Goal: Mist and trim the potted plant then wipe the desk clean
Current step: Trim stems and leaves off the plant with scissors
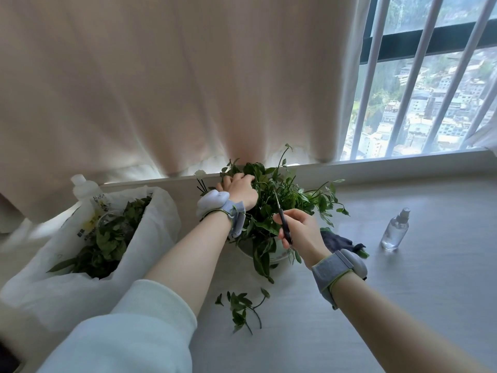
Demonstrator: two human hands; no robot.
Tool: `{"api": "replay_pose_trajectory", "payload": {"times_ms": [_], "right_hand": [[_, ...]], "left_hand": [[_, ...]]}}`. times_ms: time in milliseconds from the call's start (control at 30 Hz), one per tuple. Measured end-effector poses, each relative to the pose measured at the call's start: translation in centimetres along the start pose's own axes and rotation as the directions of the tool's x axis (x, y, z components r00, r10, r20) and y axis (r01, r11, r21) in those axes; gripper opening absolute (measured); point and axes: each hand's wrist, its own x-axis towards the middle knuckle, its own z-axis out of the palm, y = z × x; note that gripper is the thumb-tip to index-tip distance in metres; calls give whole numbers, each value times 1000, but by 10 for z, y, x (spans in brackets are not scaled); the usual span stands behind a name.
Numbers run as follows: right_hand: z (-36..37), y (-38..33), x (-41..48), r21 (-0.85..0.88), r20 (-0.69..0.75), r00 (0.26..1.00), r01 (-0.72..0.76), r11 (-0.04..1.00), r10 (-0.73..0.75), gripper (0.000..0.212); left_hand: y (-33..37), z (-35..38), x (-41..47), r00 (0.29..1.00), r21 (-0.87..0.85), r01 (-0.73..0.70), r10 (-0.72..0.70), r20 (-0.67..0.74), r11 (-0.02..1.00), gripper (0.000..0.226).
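A leafy green potted plant (290, 200) in a pale pot (248, 250) stands at the back middle of the grey desk (403, 305). My left hand (238, 188) reaches into the foliage at the plant's far left and grips a bunch of stems. My right hand (298, 228) holds black-handled scissors (283, 219), blades pointing up into the leaves. Cut sprigs (243, 308) lie on the desk in front of the pot. A clear spray bottle (395, 230) stands to the right. A dark cloth (338, 242) lies beside the pot, partly hidden by my right wrist.
A white plastic bag (80, 265) filled with cut leaves sits at the left, with a white bottle (86, 189) behind it. A beige curtain (174, 90) hangs behind the desk. A barred window (430, 103) is at the right.
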Motion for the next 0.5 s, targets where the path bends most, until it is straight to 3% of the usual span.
{"api": "replay_pose_trajectory", "payload": {"times_ms": [200, 333, 500], "right_hand": [[-5, 2, 0, -5, 14, 1000, -1, 1000, 1, 12], [-6, 0, -3, 30, 12, 1000, 12, 999, -12, 12], [-11, -3, -6, 55, -16, 998, 65, 996, -64, 10]], "left_hand": [[6, -2, -3, 996, -159, 45, -32, 88, 986, 32], [14, -4, 1, 984, -312, 89, -35, 175, 946, 34], [21, -1, 6, 996, -638, 60, 1, 94, 768, 31]]}}
